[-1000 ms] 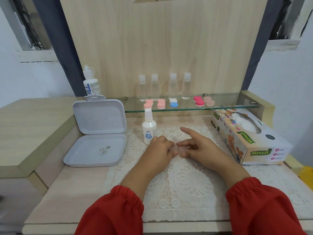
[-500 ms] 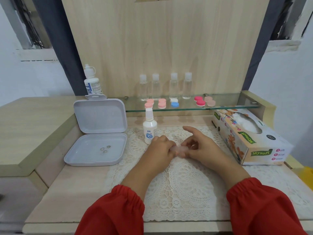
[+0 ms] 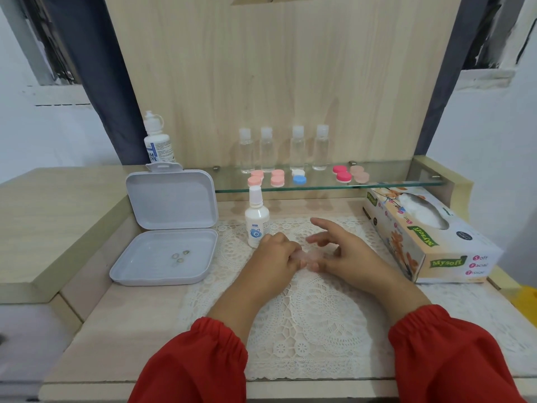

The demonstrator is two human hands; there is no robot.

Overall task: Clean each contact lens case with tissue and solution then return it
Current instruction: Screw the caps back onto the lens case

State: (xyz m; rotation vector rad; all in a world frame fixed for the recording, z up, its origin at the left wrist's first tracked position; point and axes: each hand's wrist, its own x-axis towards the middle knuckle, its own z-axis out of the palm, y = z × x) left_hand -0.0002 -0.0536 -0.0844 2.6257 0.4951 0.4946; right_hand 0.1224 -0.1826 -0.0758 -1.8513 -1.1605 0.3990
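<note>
A pale pink contact lens case (image 3: pixel 308 258) lies low over the lace mat, held between both hands. My left hand (image 3: pixel 276 254) is curled around its left end. My right hand (image 3: pixel 343 251) pinches its right end with thumb and lower fingers, while the index finger points up and away. A small white solution bottle (image 3: pixel 257 219) stands just behind my left hand. Several more lens cases, pink (image 3: pixel 277 178), white-and-blue (image 3: pixel 299 176), red (image 3: pixel 342 173) and beige (image 3: pixel 359 174), sit on the glass shelf (image 3: pixel 392 184). The tissue box (image 3: pixel 427 237) lies at the right.
An open grey plastic box (image 3: pixel 162 257) with three small lenses in its tray sits at the left. A larger solution bottle (image 3: pixel 156 141) stands behind it. Several clear small bottles (image 3: pixel 296 149) line the back of the shelf. The lace mat (image 3: pixel 313 315) covers the desk's middle.
My right hand's fingers have spread and lifted a little over the case, the index finger rising. My left hand and the case have stayed where they were.
</note>
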